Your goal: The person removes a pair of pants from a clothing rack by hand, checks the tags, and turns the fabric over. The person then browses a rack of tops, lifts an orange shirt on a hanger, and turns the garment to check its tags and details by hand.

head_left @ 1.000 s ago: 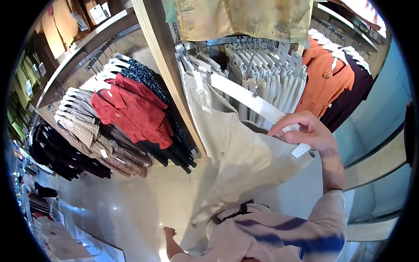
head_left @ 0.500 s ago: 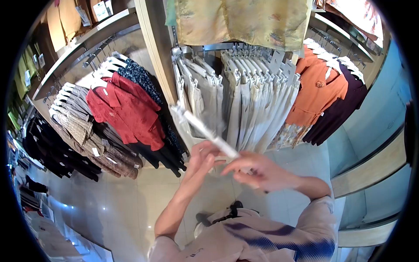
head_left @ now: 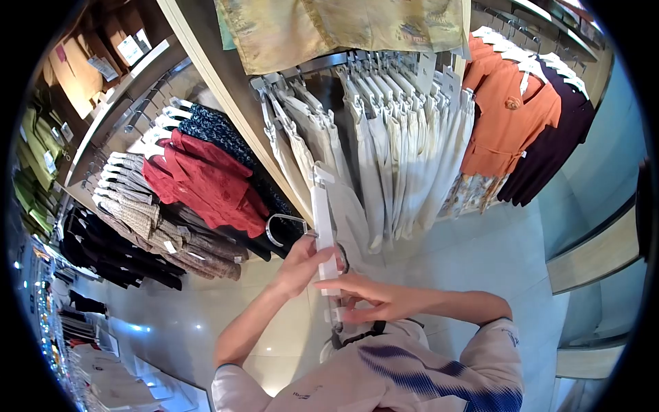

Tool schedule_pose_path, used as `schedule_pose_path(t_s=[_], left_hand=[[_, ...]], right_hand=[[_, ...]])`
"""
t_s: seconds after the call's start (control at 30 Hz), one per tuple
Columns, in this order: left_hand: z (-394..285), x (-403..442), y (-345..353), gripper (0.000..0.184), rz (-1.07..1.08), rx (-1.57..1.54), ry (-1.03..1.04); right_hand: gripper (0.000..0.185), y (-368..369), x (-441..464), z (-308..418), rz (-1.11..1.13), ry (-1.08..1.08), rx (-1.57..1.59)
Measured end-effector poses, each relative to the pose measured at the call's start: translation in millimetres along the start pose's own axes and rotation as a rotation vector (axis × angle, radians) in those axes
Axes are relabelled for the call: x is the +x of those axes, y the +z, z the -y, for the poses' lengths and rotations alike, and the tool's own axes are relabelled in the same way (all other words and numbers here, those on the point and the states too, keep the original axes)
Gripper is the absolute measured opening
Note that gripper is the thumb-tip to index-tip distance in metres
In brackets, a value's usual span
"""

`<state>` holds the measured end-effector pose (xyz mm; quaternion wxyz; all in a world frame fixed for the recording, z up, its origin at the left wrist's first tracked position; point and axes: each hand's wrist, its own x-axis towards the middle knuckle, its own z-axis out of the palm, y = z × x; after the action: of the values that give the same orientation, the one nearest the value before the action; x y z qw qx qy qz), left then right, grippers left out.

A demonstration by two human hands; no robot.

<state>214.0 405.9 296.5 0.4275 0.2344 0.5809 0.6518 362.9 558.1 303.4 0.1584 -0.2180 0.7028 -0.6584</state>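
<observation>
A white clip hanger (head_left: 322,220) is held upright in front of my body, its metal hook (head_left: 276,230) pointing left. My left hand (head_left: 303,263) grips the middle of the hanger, with the thumb across its face. Near the lower end, my right hand (head_left: 367,296) has its fingers bent around the hanger and the cloth's edge. Pale trousers (head_left: 347,213) hang from the hanger, partly hidden behind it and my hands. Just beyond them, a row of cream and white trousers (head_left: 398,144) hangs on clip hangers from a rail.
A red shirt (head_left: 202,175) and patterned garments (head_left: 141,213) hang at left. Orange dresses (head_left: 511,117) and dark purple clothes (head_left: 559,130) hang at right. A wooden post (head_left: 226,89) stands left of the trousers. A yellowish cloth (head_left: 343,27) hangs above. Tiled floor (head_left: 264,323) lies below.
My left hand has come up from low down and taken hold of the hanger. The hanger has moved away from the rail towards my body and turned more upright.
</observation>
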Motion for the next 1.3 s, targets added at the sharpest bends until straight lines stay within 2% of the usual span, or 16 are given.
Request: schedule_pose_path(t_s=[0.03,0.1,0.23,0.33,0.4,0.47,0.5,0.53,0.6,0.67,0.73,0.8,0.87,0.97,1.07,1.3], left_hand=[[-2,0,1,0.025,-0.007,-0.049,-0.024],[-4,0,6,0.023,-0.055,-0.103,-0.050],[4,3,3,0.023,-0.083,-0.026,-0.058],[7,1,-2,0.019,0.001,0.244,-0.080],[-3,-4,-5,0.015,0.087,0.415,-0.103],[-22,-8,1,0.010,0.512,0.796,0.063],[-25,-12,3,0.010,0.493,0.849,-0.010],[-32,-10,7,0.010,0.485,0.855,-0.003],[-46,1,14,0.011,0.743,0.929,0.124],[-48,11,13,0.009,0.763,0.871,0.207],[-50,18,19,0.016,0.794,0.835,0.037],[-56,27,32,0.016,0.792,0.811,0.184],[-64,40,34,0.017,0.901,0.846,0.154],[-55,62,26,0.019,0.955,0.842,0.190],[-52,87,16,0.022,1.031,0.828,0.140],[-58,146,1,0.021,1.240,0.823,0.342]], right_hand=[[0.060,-2,-4,0,0.003,-0.005,0.007],[0.060,-6,-13,2,0.002,-0.010,0.482],[0.056,-22,-39,-13,-0.063,-0.039,0.580],[0.054,-49,-57,-5,-0.136,-0.027,0.479],[0.058,-71,-71,8,-0.521,-0.104,-0.513],[0.060,-100,-79,6,-0.558,-0.142,-0.664],[0.062,-111,-84,5,-0.599,-0.177,-0.821],[0.062,-117,-92,4,-0.596,-0.187,-0.828],[0.059,-126,-108,2,-0.197,0.015,-0.782],[0.063,-126,-120,-6,-0.148,-0.034,-0.683],[0.068,-128,-129,-1,-0.088,-0.078,-0.589],[0.070,-126,-138,20,-0.123,0.024,-0.441],[0.065,-128,-144,18,-0.147,-0.065,-0.495],[0.055,-125,-149,14,-0.130,0.071,-0.607],[0.041,-109,-152,3,-0.321,-0.060,-0.551],[0.029,-66,-126,16,-0.774,0.159,-0.569]])
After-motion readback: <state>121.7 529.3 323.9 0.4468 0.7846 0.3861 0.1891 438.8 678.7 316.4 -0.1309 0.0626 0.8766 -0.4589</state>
